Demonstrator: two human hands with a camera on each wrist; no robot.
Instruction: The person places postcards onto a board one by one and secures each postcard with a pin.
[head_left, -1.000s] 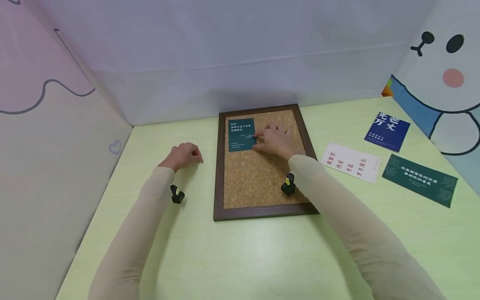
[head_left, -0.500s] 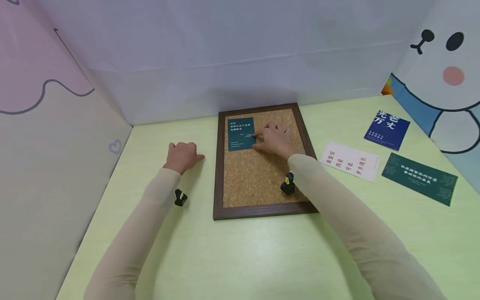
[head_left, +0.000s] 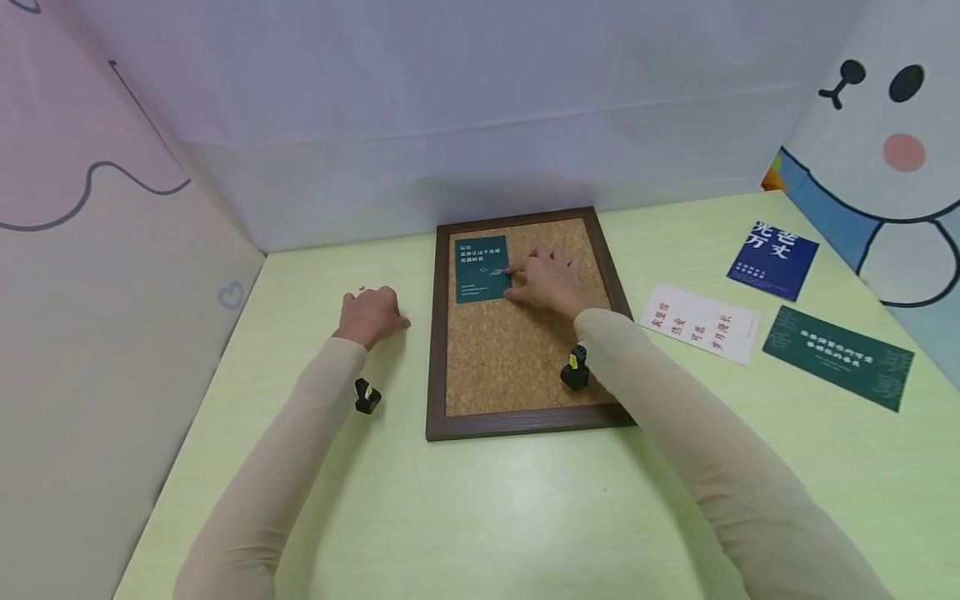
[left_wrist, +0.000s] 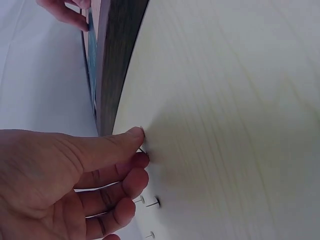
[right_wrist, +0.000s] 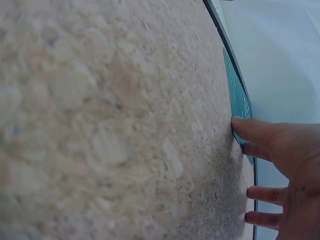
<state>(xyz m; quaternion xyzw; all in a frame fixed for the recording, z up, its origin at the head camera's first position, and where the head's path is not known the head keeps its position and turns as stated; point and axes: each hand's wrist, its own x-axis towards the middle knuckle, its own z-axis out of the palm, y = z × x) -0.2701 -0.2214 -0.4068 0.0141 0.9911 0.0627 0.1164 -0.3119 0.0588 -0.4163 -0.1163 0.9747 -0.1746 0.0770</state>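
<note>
A dark green card (head_left: 482, 269) with white print lies in the upper left part of a cork board (head_left: 510, 358) with a brown frame. My right hand (head_left: 551, 279) rests over the board; its thumb and index finger touch the card's right edge, as the right wrist view shows, while other fingers (right_wrist: 264, 219) meet the cork. Left of the frame, my left hand (head_left: 369, 317) is low over the table. In the left wrist view its thumb and index finger pinch a thumbtack (left_wrist: 143, 149), partly hidden by the fingertips. More thumbtacks (left_wrist: 154, 203) stand on the table beyond the curled fingers.
Right of the board lie a white card (head_left: 701, 323) with red writing, a blue card (head_left: 774, 260) and a long green card (head_left: 838, 357). A white curtain (head_left: 487, 108) hangs behind the table (head_left: 510, 508). A printed panel (head_left: 90, 333) borders the left side.
My left hand has shifted slightly right and turned, its thumb now toward the frame. A thumbtack behind it has come into sight. My right hand and the green card have stayed put.
</note>
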